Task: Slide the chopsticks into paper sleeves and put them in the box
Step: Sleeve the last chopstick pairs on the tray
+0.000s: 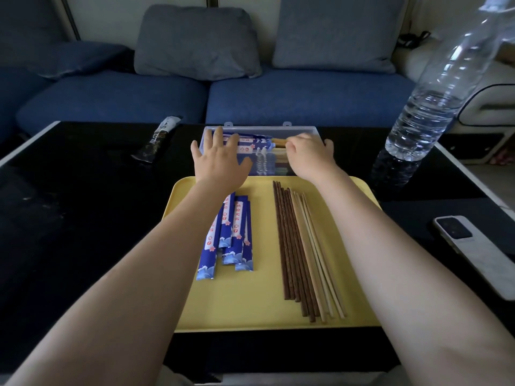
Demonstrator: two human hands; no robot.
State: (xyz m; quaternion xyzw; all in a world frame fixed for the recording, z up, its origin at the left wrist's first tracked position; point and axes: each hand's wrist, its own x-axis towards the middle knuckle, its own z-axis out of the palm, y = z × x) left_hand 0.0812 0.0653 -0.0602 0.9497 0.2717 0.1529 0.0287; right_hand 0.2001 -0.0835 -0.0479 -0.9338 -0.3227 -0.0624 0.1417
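1. On the yellow tray (259, 307), loose chopsticks (303, 252) lie along the right side and empty blue paper sleeves (232, 240) lie toward the left.
2. Behind the tray's far edge stands the clear box (303, 129) (sleeved pairs lie inside).
3. The left hand (218, 160) rests flat on them, fingers spread.
4. The right hand (308, 153) pinches a sleeved chopstick's (257, 140) bare end in the box.

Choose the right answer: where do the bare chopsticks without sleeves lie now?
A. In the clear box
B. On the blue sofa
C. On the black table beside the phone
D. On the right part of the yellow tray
D: the bare chopsticks, dark and light ones side by side, lie on the right part of the yellow tray, with the empty paper sleeves to their left.
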